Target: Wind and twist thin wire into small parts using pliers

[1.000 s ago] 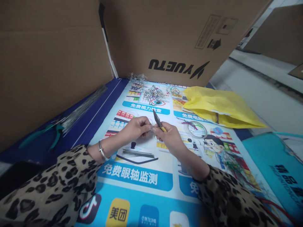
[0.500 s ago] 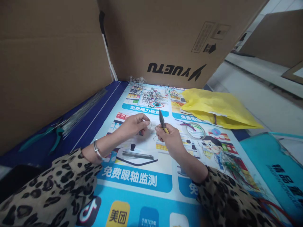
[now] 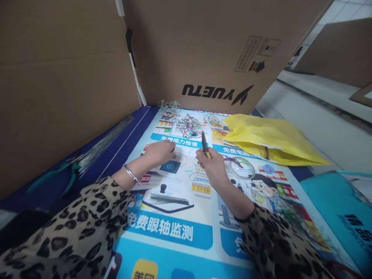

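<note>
My left hand [image 3: 162,152] is over the printed sheet with its fingers bent down and closed. A fine wire [image 3: 185,158] curves out from its fingertips; the pinch itself is mostly hidden. To its right, my right hand [image 3: 213,162] is closed around small pliers [image 3: 204,142] with dark pointed jaws and a yellow grip, the jaws pointing away from me. Another thin strand loops below the right fingers. Thin grey rods [image 3: 170,200] lie on the sheet in front of me. Right of my right hand sits a clear round ring [image 3: 252,170] with coloured wires.
Cardboard walls [image 3: 186,50] stand at the back and left. Tangled wire pieces [image 3: 190,123] lie near the back. A yellow bag [image 3: 270,135] and a teal bag [image 3: 328,197] are at right. At left lie teal-handled pliers [image 3: 71,180] and a bundle of thin rods [image 3: 101,145].
My hands were together, then parted. The left hand has moved left and turned its fingers down; the right hand, still holding the pliers, has moved slightly right.
</note>
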`<state>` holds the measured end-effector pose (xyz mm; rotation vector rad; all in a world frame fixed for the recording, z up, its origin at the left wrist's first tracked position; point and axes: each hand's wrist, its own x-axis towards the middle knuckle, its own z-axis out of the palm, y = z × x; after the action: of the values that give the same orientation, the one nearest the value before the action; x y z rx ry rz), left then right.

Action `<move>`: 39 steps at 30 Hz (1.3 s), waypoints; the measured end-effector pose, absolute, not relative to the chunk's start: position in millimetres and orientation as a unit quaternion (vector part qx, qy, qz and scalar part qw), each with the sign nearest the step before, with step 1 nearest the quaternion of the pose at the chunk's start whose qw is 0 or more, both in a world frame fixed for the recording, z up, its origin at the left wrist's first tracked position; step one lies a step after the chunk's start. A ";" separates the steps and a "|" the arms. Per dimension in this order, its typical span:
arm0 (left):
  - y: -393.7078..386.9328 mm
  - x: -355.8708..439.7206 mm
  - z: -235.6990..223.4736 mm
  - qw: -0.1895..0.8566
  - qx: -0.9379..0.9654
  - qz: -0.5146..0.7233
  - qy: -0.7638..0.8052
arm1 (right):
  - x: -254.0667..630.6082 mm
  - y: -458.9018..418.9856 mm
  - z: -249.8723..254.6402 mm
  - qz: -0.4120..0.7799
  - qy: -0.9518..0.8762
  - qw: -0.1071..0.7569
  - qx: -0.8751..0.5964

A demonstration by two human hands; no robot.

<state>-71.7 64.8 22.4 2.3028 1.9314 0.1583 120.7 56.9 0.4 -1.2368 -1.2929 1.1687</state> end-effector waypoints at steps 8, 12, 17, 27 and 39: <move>57.4 -62.9 9.8 0.035 0.776 0.028 0.629 | 118.1 61.4 -8.9 0.450 -0.587 0.451 -0.500; 53.4 -62.2 12.5 0.064 0.783 0.055 0.617 | 121.8 58.3 -10.2 0.399 -0.604 0.449 -0.523; 49.1 -57.7 20.3 0.176 0.796 0.131 0.564 | 126.5 57.3 -9.0 0.368 -0.624 0.448 -0.524; 47.0 -54.5 14.8 0.325 0.756 0.229 0.521 | 125.2 50.3 -6.8 0.372 -0.672 0.415 -0.488; 47.6 -56.2 8.8 0.371 0.743 0.223 0.510 | 124.9 49.1 -8.3 0.366 -0.669 0.448 -0.467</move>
<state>-56.2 47.6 8.8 1.9062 1.3064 0.5724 124.9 49.1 -8.3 -1.1564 -1.6545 0.9059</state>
